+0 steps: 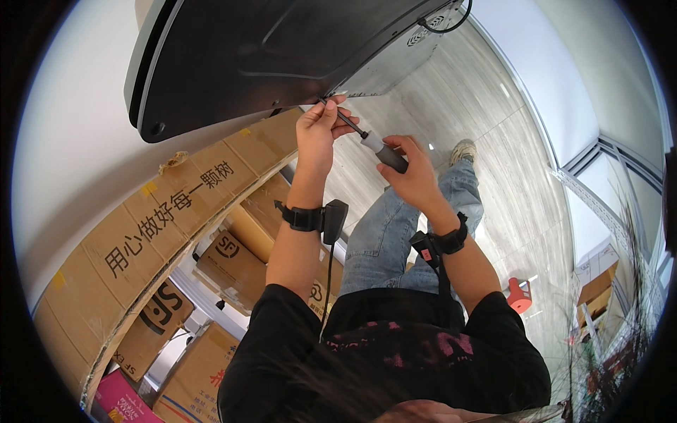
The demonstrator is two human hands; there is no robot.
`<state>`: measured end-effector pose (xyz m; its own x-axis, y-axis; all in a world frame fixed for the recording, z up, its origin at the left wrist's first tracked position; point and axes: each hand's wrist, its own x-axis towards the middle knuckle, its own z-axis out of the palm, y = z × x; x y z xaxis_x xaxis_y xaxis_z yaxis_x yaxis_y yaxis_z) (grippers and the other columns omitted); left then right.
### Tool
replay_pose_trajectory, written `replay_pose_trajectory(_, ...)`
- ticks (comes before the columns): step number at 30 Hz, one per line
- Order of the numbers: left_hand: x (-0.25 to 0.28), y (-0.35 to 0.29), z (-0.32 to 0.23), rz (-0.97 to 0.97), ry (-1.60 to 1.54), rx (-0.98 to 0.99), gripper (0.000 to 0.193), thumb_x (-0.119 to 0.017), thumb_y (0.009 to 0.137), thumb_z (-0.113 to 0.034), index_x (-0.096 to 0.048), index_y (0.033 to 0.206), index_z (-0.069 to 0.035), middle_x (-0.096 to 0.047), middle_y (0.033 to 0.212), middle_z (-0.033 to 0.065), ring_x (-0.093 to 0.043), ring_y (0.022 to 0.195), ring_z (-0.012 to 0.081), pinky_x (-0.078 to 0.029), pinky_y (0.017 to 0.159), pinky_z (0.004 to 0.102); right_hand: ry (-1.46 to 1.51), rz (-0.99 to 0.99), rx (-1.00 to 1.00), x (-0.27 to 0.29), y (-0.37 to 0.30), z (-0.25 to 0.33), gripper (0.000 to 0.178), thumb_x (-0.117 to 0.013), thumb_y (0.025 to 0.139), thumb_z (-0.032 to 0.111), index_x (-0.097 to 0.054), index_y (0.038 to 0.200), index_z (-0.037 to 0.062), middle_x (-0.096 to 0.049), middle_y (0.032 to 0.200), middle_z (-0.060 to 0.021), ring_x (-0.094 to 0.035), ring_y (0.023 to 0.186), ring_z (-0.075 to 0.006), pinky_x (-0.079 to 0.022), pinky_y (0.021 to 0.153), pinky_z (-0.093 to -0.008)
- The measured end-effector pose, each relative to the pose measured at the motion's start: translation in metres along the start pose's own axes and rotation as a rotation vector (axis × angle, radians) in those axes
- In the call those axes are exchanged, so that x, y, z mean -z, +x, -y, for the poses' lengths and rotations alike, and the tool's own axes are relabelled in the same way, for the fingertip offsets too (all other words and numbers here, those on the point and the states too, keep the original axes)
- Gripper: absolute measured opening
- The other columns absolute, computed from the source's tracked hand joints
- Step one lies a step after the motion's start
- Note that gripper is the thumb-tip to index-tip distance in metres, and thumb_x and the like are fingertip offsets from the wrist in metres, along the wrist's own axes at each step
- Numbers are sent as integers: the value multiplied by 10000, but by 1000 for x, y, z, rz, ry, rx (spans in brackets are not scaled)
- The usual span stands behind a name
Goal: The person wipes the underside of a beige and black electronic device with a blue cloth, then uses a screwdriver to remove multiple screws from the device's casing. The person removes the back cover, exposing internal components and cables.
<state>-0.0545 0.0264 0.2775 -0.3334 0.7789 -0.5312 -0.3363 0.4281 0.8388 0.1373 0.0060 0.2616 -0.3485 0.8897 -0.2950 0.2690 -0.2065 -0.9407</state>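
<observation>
A screwdriver with a long dark shaft and a thick grey handle point(390, 157) slants between my hands. My right hand point(412, 173) is wrapped round the handle. Up by the tip, my left hand point(323, 130) pinches the thin shaft with thumb and fingers, close against the lower edge of a large black panel point(233, 70). The tip meets that edge, where my left fingers partly cover it; whether a screw sits there I cannot make out. The panel has a light rim, a round hole near its lower left corner and small holes along its edge.
Along the left runs a long cardboard box point(151, 204), with several smaller cartons point(229, 264) beside and below it. A black cable point(451, 29) loops from the panel's far end. A red object point(519, 295) lies on the grey plank floor point(451, 92) at right. Black straps with small devices circle both wrists.
</observation>
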Motion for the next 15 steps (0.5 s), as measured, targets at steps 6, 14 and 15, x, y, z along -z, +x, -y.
replay_pose_trajectory(6, 0, -2, 0, 6, -22, 15, 272, -491, 974, -201, -597, 1094, 20, -638, 822, 74, -667, 762, 204, -549, 685, 287, 160, 55, -99, 3, 0, 0, 348, -656, 772, 86, -574, 1103, 15, -639, 964, -163, -630, 882, -286, -478, 790, -348)
replay_pose_trajectory(14, -3, -4, -3, 7, -39, 20, 275, -508, 966, -204, -592, 1101, 20, -635, 813, 72, -663, 745, 195, -549, 654, 279, 327, 99, -179, -1, -6, -11, 341, -644, 805, 104, -576, 1123, 2, -647, 927, -124, -615, 807, -190, -480, 742, -300)
replay_pose_trajectory(15, -2, -4, -4, 6, -48, 18, 275, -508, 966, -204, -592, 1100, 21, -635, 812, 72, -662, 739, 194, -549, 648, 277, 376, 108, -191, -2, -6, -9, 340, -640, 809, 102, -576, 1127, 0, -647, 918, -113, -610, 781, -171, -480, 727, -290)
